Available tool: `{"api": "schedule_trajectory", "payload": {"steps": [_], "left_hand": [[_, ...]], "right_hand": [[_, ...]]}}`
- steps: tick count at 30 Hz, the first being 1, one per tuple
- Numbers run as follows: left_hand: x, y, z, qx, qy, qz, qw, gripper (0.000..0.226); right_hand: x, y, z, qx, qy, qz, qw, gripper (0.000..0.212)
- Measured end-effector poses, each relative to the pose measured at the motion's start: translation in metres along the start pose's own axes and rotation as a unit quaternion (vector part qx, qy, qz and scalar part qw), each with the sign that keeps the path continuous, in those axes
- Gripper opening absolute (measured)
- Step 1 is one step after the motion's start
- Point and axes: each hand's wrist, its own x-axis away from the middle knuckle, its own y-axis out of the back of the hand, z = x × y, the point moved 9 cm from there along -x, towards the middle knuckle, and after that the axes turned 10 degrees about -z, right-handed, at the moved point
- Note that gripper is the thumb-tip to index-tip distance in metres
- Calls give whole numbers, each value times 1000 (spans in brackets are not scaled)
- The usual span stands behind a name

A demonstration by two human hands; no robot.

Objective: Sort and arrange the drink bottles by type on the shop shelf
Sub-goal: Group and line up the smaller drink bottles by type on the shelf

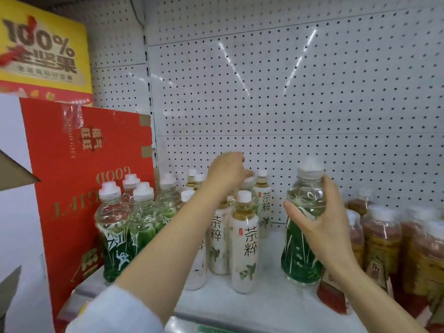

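On the shelf [269, 299], right hand [319, 227] grips a green bottle [301, 248]; left hand [227, 173] fingers pinch a cap [249, 180].

Lighting was bright, even and white from overhead. Streaks of glare crossed the pegboard [264, 92] above my hands. Shadows were faint. Motion blur smeared the brown bottles [384, 236] right of my grip and the yellow sign [43, 49] far left; edges bowed with wide-angle distortion.
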Motion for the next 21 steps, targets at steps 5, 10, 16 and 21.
{"api": "schedule_trajectory", "payload": {"steps": [5,10,16,21], "left_hand": [[-20,-55,15,-53,52,169,983,47],[-17,-41,10,-2,45,101,994,34],[-32,77,11,299,82,-154,938,43],[0,179,38,488,69,-391,777,36]], "right_hand": [[22,12,0,-20,-8,26,999,88],[32,25,7,-34,4,21,999,75],[39,28,16,-53,1,22,998,76],[52,20,19,-81,-7,57,995,87]]}}
